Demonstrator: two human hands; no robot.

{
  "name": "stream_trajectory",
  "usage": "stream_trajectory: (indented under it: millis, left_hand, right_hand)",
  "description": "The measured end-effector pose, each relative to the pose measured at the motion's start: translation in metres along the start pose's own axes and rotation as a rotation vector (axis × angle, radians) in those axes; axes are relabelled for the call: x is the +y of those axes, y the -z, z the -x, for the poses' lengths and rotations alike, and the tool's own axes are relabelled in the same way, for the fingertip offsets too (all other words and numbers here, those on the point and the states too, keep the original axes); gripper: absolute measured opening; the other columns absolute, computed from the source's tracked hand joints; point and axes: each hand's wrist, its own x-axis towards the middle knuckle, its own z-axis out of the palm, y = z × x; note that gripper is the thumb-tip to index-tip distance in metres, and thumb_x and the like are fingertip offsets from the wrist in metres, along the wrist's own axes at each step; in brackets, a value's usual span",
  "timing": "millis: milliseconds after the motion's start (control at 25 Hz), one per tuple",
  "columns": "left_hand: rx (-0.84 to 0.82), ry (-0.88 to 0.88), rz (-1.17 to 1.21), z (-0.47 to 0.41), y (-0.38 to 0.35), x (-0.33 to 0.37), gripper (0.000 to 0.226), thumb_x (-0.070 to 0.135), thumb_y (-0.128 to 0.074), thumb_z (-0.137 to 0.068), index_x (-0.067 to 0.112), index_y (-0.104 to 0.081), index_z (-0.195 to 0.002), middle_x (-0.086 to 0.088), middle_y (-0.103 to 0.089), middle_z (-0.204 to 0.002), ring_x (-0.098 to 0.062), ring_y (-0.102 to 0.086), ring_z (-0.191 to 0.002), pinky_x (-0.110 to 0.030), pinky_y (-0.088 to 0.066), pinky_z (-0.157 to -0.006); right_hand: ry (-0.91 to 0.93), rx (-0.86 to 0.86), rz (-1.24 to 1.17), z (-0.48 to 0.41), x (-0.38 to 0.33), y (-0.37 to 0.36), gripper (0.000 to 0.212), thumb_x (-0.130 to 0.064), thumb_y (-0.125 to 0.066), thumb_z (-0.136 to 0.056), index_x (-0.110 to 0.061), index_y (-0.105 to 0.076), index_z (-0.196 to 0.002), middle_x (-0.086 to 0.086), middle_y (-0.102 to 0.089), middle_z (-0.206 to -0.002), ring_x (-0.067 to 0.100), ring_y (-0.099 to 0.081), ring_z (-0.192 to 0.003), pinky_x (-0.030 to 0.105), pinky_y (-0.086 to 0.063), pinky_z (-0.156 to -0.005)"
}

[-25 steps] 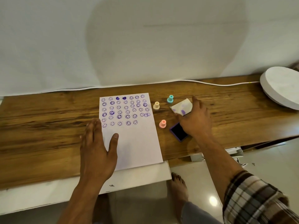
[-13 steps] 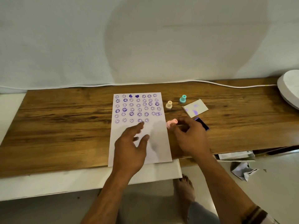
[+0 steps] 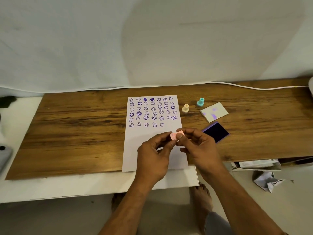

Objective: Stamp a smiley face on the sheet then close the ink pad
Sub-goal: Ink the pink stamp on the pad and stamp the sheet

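Both hands, left hand (image 3: 153, 158) and right hand (image 3: 199, 148), are pinching a small pink plastic stamp (image 3: 176, 135) in closed fingers above the white sheet of purple smileys (image 3: 153, 133); the open purple ink pad (image 3: 216, 131) is lying just right on the wooden surface (image 3: 76, 126).

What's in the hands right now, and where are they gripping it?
The pink stamp, held above the sheet. The left hand pinches one end, the right hand the other, each with thumb and fingertips. Which end is the stamping face cannot be told.
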Motion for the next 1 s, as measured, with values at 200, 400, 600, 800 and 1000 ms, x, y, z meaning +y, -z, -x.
stream_trajectory:
  millis: [200, 400, 600, 800, 1000]
  left_hand:
    - [-0.072, 0.086, 0.085, -0.002, -0.003, -0.002, 0.027, 0.031, -0.072, -0.089, 0.032, -0.074, -0.116, 0.011, -0.078, -0.112, -0.008, -0.076, -0.098, -0.039, -0.06, -0.096]
    - [-0.068, 0.177, 0.29, -0.005, -0.001, -0.002, 0.023, 0.019, -0.072, -0.091, 0.022, -0.077, -0.113, 0.002, -0.08, -0.11, -0.014, -0.077, -0.1, -0.04, -0.06, -0.095]
    - [0.031, 0.151, 0.18, -0.013, 0.008, -0.018, 0.02, 0.024, -0.075, -0.089, 0.024, -0.078, -0.109, 0.005, -0.08, -0.105, -0.015, -0.076, -0.099, -0.043, -0.06, -0.097]
    - [0.108, 0.068, 0.016, -0.018, 0.009, -0.021, 0.022, 0.029, -0.075, -0.089, 0.026, -0.075, -0.11, 0.009, -0.079, -0.101, -0.012, -0.074, -0.097, -0.031, -0.059, -0.091]
    - [0.147, -0.031, -0.16, -0.016, 0.015, -0.023, 0.021, 0.022, -0.074, -0.09, 0.02, -0.073, -0.111, 0.009, -0.075, -0.1, -0.002, -0.07, -0.09, 0.0, -0.049, -0.075]
  right_hand:
    - [0.017, -0.026, 0.012, -0.002, 0.005, 0.004, 0.021, -0.022, -0.077, -0.088, -0.022, -0.08, -0.108, -0.009, -0.081, -0.102, 0.011, -0.074, -0.099, 0.03, -0.063, -0.084]
    - [0.023, 0.009, -0.043, -0.003, -0.008, 0.014, 0.021, -0.018, -0.076, -0.087, -0.029, -0.078, -0.106, -0.017, -0.08, -0.103, 0.0, -0.071, -0.102, 0.017, -0.059, -0.078]
    - [0.132, 0.303, 0.467, -0.025, -0.008, 0.072, 0.03, -0.028, -0.075, -0.092, -0.031, -0.072, -0.122, -0.012, -0.07, -0.117, 0.004, -0.064, -0.106, 0.026, -0.056, -0.087]
    - [0.296, 0.273, 0.915, -0.033, 0.017, 0.086, 0.025, -0.03, -0.066, -0.098, -0.021, -0.072, -0.121, 0.002, -0.074, -0.117, 0.02, -0.06, -0.11, 0.035, -0.052, -0.087]
    - [0.33, 0.337, 1.001, -0.03, 0.036, 0.079, 0.022, -0.022, -0.068, -0.098, -0.015, -0.073, -0.118, 0.006, -0.076, -0.113, 0.023, -0.056, -0.1, 0.031, -0.038, -0.076]
